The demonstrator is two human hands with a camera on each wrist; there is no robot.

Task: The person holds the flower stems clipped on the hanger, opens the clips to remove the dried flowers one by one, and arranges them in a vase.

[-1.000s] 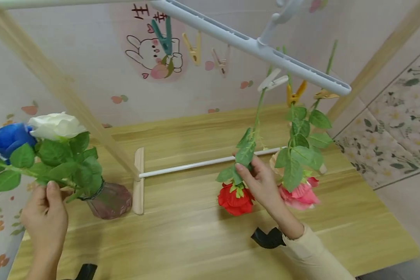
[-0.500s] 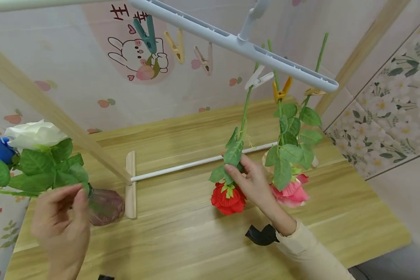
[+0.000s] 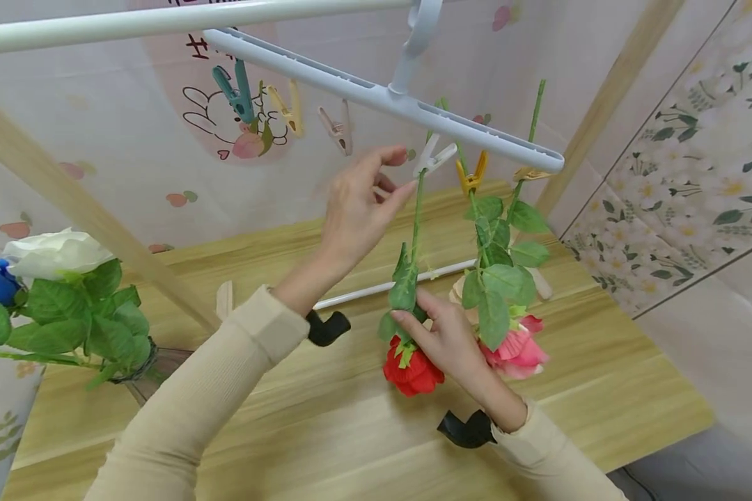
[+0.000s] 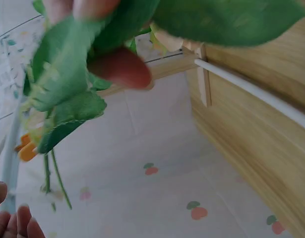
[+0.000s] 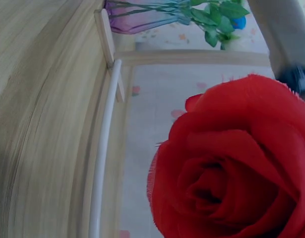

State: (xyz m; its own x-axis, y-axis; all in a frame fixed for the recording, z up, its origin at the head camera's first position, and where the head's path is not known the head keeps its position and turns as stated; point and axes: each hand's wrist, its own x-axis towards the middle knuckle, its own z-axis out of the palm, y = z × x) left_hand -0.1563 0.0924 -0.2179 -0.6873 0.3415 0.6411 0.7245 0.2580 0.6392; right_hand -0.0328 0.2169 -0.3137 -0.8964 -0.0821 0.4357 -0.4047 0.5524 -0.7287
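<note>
A red rose (image 3: 412, 369) hangs head-down, its stem in a white clothespin (image 3: 434, 156) below the pale hanger (image 3: 351, 83). My right hand (image 3: 448, 341) pinches the rose's stem and leaves just above the bloom. The right wrist view is largely filled by the red bloom (image 5: 226, 163). My left hand (image 3: 360, 205) is raised beside the white clothespin, fingers apart and holding nothing, thumb tip close to the stem. In the left wrist view, the left fingers (image 4: 16, 223) show at the lower left corner, and rose leaves (image 4: 68, 69) cover the upper part.
Right of the red rose, a pink rose (image 3: 517, 348) hangs among leaves from a yellow clothespin (image 3: 472, 174). Teal (image 3: 235, 94), cream and pinkish clothespins hang at the hanger's left. A vase (image 3: 163, 369) with white (image 3: 56, 254) and blue roses stands left. Wooden posts and a white rod surround the work.
My left hand has left the vase flowers and moved right and up to the white clothespin. My right hand keeps its hold on the red rose. The head view has shifted.
</note>
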